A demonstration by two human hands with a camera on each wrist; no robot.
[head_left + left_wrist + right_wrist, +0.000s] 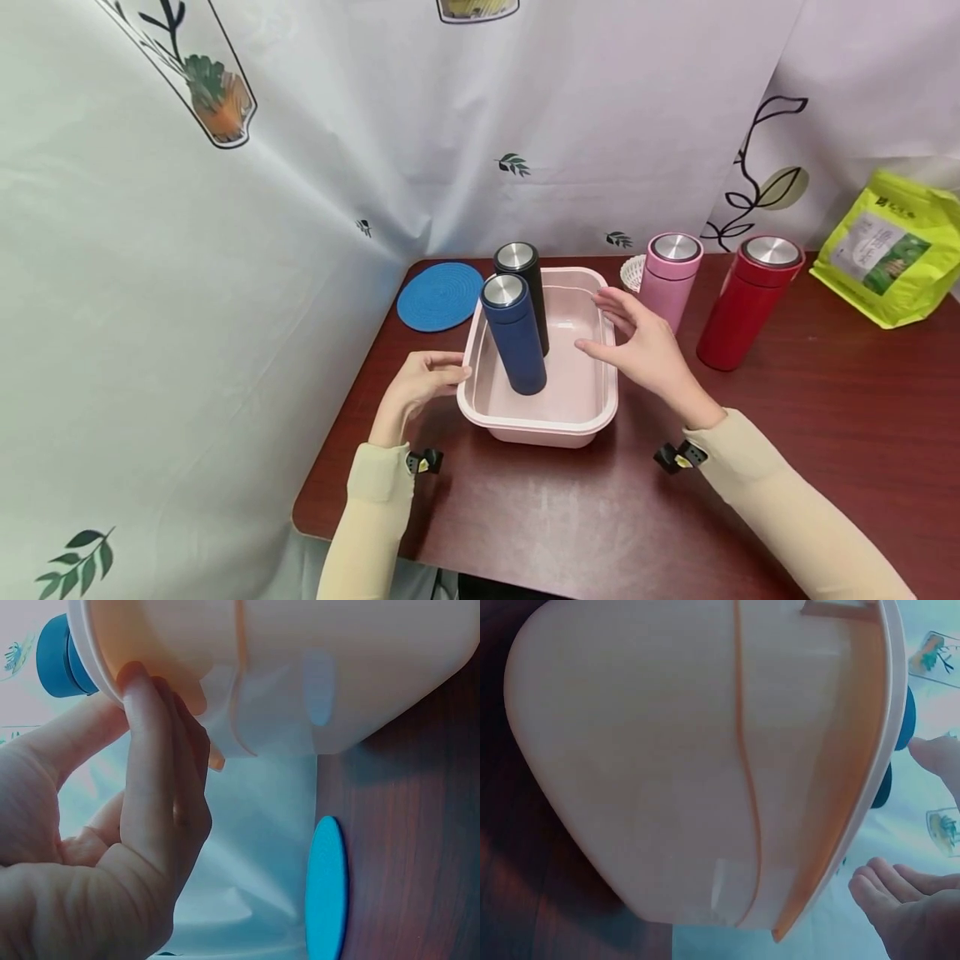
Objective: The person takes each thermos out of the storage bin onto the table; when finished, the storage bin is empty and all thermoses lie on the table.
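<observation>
Presently, from where I stand, the pale pink basin (538, 427) rests on the dark desk (540, 517) between the two hands. The blue flask (516, 340) and the black flask (535, 293) both stand inside it, towards its left side, blue nearer the person. The left hand (426, 385) has a narrow grip, thumb and fingers pinching the basin's left rim. The right hand (647, 346) holds nothing; its grip is wide, thumb well apart from the fingers, poised at the basin's right edge.

Finding on progress: two flasks are in. The pink flask (669, 279) and the red flask (750, 302) stand outside, to the right; the pink one's base is hidden behind the right hand. If all four are meant for the basin, I judge the loading about half done, with bare floor remaining on the basin's right side. Whether flasks are being put in or taken out, I cannot certify. The round blue mat (440, 297) lies behind the left hand, outside the basin.
</observation>
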